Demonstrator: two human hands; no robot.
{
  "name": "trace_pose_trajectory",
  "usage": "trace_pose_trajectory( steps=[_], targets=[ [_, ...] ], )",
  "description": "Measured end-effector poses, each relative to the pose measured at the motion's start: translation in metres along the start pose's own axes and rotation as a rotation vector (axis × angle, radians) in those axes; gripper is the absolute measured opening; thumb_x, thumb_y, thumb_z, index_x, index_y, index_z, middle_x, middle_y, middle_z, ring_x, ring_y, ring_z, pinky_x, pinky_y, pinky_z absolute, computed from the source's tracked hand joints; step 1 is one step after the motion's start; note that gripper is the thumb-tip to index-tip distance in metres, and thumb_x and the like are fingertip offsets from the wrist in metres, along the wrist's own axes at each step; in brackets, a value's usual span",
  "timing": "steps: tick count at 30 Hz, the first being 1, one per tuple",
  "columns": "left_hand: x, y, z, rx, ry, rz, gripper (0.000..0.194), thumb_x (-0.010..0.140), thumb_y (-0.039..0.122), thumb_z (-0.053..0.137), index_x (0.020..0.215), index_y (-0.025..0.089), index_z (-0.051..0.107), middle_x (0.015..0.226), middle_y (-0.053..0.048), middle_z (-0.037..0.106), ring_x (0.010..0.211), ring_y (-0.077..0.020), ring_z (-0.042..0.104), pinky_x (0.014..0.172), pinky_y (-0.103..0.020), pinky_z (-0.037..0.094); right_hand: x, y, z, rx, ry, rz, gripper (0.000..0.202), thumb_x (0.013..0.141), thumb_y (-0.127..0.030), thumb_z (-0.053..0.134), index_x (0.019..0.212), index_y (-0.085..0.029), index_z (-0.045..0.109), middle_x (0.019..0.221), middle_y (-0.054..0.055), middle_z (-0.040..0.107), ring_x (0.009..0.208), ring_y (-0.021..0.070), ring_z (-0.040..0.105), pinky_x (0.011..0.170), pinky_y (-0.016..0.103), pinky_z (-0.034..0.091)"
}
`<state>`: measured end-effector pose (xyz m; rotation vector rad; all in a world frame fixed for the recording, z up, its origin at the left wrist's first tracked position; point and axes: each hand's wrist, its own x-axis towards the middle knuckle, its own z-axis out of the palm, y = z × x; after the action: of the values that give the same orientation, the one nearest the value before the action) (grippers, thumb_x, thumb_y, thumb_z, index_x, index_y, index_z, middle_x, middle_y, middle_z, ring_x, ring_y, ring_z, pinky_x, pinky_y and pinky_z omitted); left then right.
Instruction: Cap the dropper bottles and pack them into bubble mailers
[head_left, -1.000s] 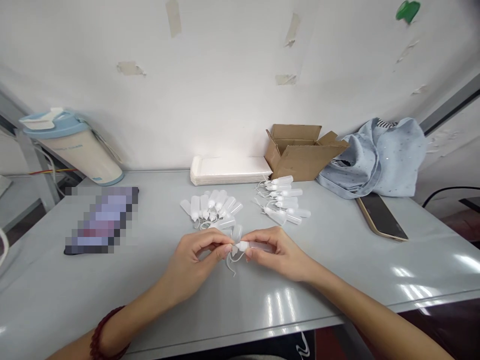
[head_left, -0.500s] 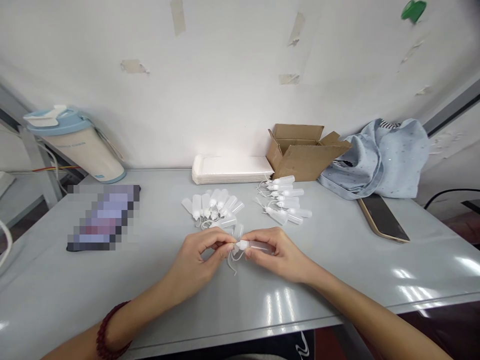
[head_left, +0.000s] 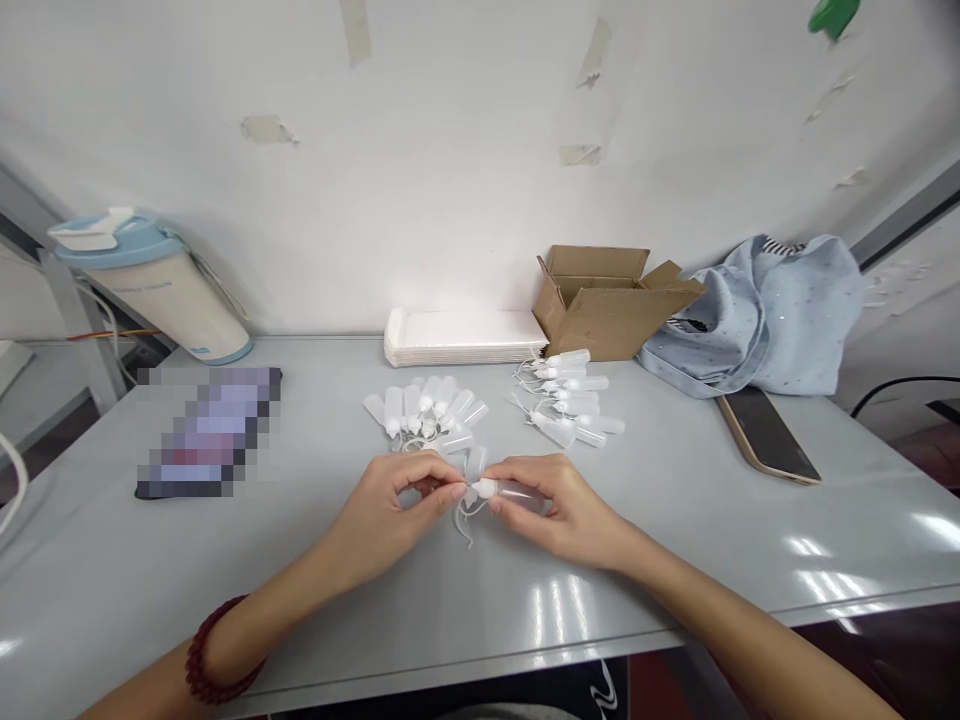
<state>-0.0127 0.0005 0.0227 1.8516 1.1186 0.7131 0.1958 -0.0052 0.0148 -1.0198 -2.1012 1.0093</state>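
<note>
Between finger and thumb, my right hand (head_left: 564,508) holds a small clear bottle (head_left: 517,492) lying sideways, its white tip pointing left. My left hand (head_left: 409,510) pinches at the end of that tip; what sits between its fingertips is too small to make out. A thin white cord (head_left: 463,527) hangs below the tip. Just behind the fingers lies another small bottle (head_left: 475,462). Farther back is a heap of similar bottles (head_left: 412,405), and a second group of bottles with cords (head_left: 577,403) lies to the right.
Against the wall are a stack of white padded envelopes (head_left: 465,338), an open cardboard box (head_left: 619,320) and a light blue bag (head_left: 802,310). A phone (head_left: 769,437) lies at right, a blurred-out device (head_left: 214,430) at left, near a large tumbler (head_left: 176,300).
My left hand has shifted slightly left, its fingertips drawn a little back from the bottle's tip. My right hand and the bottle are almost unmoved.
</note>
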Motion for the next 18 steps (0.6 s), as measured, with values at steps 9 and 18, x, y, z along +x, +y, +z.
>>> trace_pose_trajectory(
  steps=[9, 18],
  targets=[
    [0.0, 0.0, 0.002, 0.025, -0.081, 0.04, 0.018, 0.083, 0.023, 0.055, 0.07, 0.018, 0.066, 0.066, -0.001, 0.062, 0.063, -0.0137, 0.055, 0.061, -0.023, 0.043, -0.001, -0.001, -0.001, -0.007, -0.112, 0.005, 0.021, 0.084, -0.021, 0.052, 0.096, -0.014, 0.067, 0.073, 0.002, 0.064, 0.057, 0.0096, 0.05, 0.046, 0.019, 0.035],
    [0.004, -0.008, -0.076, 0.094, -0.258, -0.063, 0.016, 0.082, 0.031, 0.059, 0.078, 0.023, 0.072, 0.077, -0.001, 0.069, 0.07, -0.0158, 0.06, 0.066, -0.02, 0.045, 0.0, 0.002, 0.004, -0.111, -0.074, -0.065, 0.031, 0.087, -0.023, 0.052, 0.117, -0.017, 0.052, 0.099, 0.007, 0.062, 0.068, 0.012, 0.055, 0.061, 0.025, 0.049]
  ],
)
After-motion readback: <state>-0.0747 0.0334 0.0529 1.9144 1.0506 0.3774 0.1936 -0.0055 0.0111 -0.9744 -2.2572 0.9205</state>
